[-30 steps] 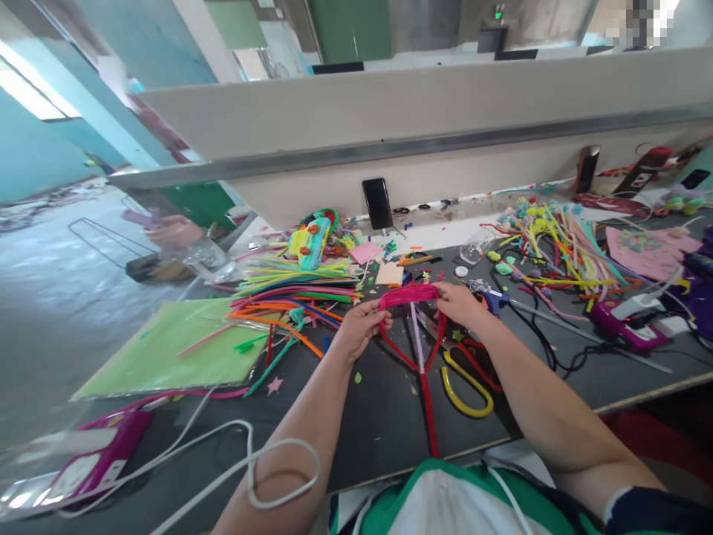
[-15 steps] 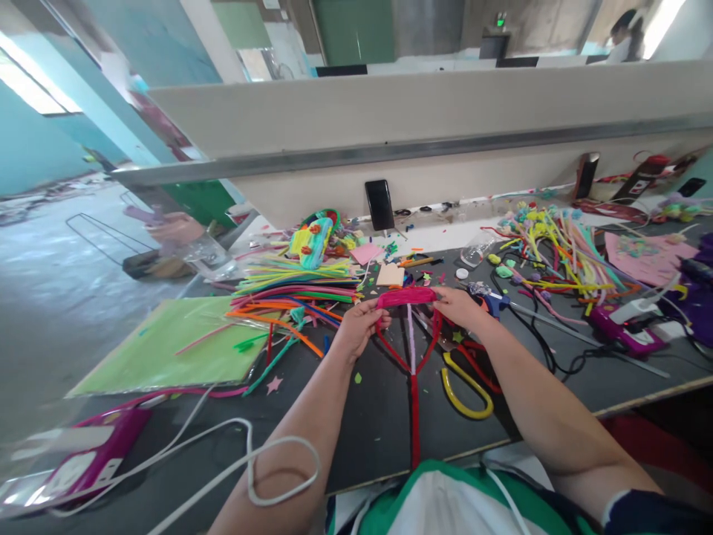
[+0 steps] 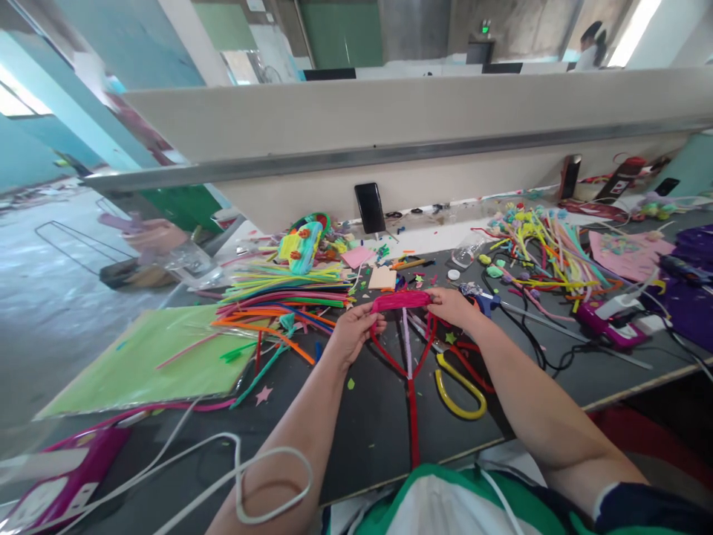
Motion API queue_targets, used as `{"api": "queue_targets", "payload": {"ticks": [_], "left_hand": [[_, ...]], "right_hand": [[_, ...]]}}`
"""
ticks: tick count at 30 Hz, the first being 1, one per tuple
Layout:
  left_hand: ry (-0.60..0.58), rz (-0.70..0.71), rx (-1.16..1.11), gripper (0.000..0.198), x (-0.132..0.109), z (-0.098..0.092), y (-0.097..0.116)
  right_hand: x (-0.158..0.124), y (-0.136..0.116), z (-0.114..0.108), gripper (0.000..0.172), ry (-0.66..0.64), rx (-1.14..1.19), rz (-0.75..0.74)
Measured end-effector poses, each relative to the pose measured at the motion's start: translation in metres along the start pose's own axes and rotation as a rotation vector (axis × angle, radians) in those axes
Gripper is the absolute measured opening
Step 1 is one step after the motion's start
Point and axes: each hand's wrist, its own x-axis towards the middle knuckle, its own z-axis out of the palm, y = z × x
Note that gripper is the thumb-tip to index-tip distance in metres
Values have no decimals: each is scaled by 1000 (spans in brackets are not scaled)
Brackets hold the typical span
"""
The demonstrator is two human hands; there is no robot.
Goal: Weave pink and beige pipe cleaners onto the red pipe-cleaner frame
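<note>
My left hand and my right hand are both closed on the two ends of a magenta pipe-cleaner bundle, held level above the dark table. From the bundle hang red pipe cleaners that meet in a V and run down as one stem toward my chest. A pale lilac pipe cleaner hangs down the middle. Yellow-handled scissors lie just under my right forearm.
A pile of coloured pipe cleaners and a green sheet lie left. A phone leans on the partition. More pipe cleaners, a purple glue gun and cables sit right. A white cable loops near my left arm.
The red stem has swung left, from slanting right to hanging almost straight down. My hands keep their grip on the magenta bundle. The view has shifted slightly.
</note>
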Motion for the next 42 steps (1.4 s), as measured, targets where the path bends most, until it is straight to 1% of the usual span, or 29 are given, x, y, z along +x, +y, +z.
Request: {"api": "queue_targets", "payload": {"ticks": [7, 12, 14, 16, 18, 21, 23, 26, 29, 33, 36, 39, 42], "left_hand": [[31, 33, 2, 47, 1, 0, -3], [60, 50, 8, 47, 3, 0, -3], [52, 53, 4, 45, 3, -1, -1], [37, 55, -17, 44, 2, -1, 0], [18, 53, -40, 44, 1, 0, 2], [-3, 45, -61, 45, 0, 0, 2], [-9, 43, -70, 44, 0, 0, 2], [0, 40, -80, 42, 1, -2, 0], [5, 23, -90, 39, 3, -2, 0], [-11, 14, -100, 40, 4, -2, 1], [-27, 14, -102, 39, 3, -1, 2], [-35, 24, -104, 36, 2, -2, 1], [-33, 23, -74, 36, 2, -3, 0]], "right_hand": [[-5, -13, 4, 46, 0, -43, 13], [-5, -15, 4, 50, -53, 37, 50], [-4, -12, 2, 48, -69, 63, 33], [-3, -8, -1, 41, -68, 95, 4], [-4, -8, -4, 37, -61, 182, 8], [-7, -12, -6, 38, -60, 383, 82], [-8, -15, -6, 38, -49, 464, 141], [-7, -17, -7, 37, -5, 476, 207], [-5, -15, -8, 38, 26, 445, 238], [-5, -13, -10, 40, 36, 413, 198], [-5, -12, -11, 41, 11, 504, 163], [-5, -11, -12, 39, 9, 581, 186], [-5, -11, -11, 39, 15, 585, 204]]}}
